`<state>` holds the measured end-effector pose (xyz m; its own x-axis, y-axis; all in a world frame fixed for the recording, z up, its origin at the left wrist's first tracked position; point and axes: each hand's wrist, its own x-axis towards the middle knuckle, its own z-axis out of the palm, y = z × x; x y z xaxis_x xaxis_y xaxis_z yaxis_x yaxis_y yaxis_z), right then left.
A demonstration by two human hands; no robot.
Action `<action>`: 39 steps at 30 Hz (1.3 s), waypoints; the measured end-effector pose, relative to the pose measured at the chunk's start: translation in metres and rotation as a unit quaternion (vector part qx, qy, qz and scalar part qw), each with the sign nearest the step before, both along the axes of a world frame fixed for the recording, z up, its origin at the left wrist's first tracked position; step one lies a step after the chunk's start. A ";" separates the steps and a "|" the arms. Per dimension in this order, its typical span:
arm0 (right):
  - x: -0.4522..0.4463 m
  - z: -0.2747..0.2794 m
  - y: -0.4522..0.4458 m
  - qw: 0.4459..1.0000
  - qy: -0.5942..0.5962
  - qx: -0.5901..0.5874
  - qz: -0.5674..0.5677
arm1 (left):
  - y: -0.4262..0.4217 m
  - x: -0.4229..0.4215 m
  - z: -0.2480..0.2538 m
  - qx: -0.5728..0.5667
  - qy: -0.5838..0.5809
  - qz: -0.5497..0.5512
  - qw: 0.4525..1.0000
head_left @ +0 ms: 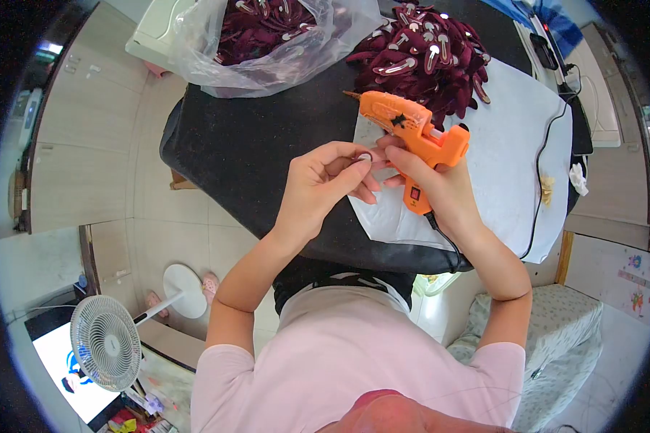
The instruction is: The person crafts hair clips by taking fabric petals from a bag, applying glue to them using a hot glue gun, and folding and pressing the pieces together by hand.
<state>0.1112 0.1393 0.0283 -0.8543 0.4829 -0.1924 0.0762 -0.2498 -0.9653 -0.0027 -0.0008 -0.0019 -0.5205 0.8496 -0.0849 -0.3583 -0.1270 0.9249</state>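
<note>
An orange glue gun is held in my right hand, its nozzle pointing to the upper left and its black cord hanging from the handle. My left hand pinches a small dark piece with a shiny metal part between thumb and index finger. The fingertips of both hands are close together near this piece, and they partly cover it. Just beyond the glue gun lies a heap of dark red fabric pieces with silver clips. More such pieces fill a clear plastic bag.
White paper covers the right side of the black tabletop. The black cord runs across it, near a crumpled white scrap. A standing fan is at lower left, a cloth-covered seat at lower right.
</note>
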 end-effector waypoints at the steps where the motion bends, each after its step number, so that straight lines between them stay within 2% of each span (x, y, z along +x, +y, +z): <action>1: 0.000 0.000 0.000 1.000 0.000 0.003 0.000 | 0.000 0.001 -0.001 -0.002 0.007 0.005 1.000; 8: 0.000 0.000 0.000 1.000 -0.006 0.002 0.017 | -0.003 -0.004 -0.005 -0.009 0.016 0.001 1.000; 11: -0.001 -0.003 0.000 1.000 -0.002 0.001 0.018 | -0.001 -0.003 -0.004 -0.003 0.070 0.030 0.997; 14: -0.002 0.001 0.000 0.999 -0.010 0.000 0.034 | 0.000 0.001 -0.002 -0.018 0.073 0.061 0.995; 17: -0.002 0.001 -0.001 0.999 -0.006 -0.043 0.031 | -0.001 -0.003 -0.008 0.003 0.194 0.066 0.979; 20: -0.003 0.003 0.000 0.998 0.007 -0.065 0.013 | 0.000 0.000 -0.002 0.031 0.028 0.050 0.998; 23: -0.004 0.006 0.004 0.998 0.014 -0.060 -0.015 | 0.000 -0.004 0.000 0.030 -0.034 0.042 0.998; 26: -0.002 0.014 0.011 0.997 0.034 -0.042 -0.056 | 0.001 -0.004 -0.005 0.013 -0.002 0.054 0.998; 32: 0.007 0.031 0.034 0.968 0.135 0.025 -0.211 | 0.005 -0.013 -0.001 -0.012 0.001 0.016 1.000; 36: 0.011 0.038 0.039 0.935 0.195 0.045 -0.294 | 0.037 -0.030 0.023 0.009 -0.108 -0.073 0.991; 38: 0.012 0.040 0.038 0.924 0.203 0.054 -0.321 | 0.070 -0.036 0.038 0.027 -0.013 -0.060 0.998; 39: 0.012 0.040 0.038 0.922 0.214 0.050 -0.319 | 0.089 -0.045 0.035 0.076 0.108 -0.056 0.990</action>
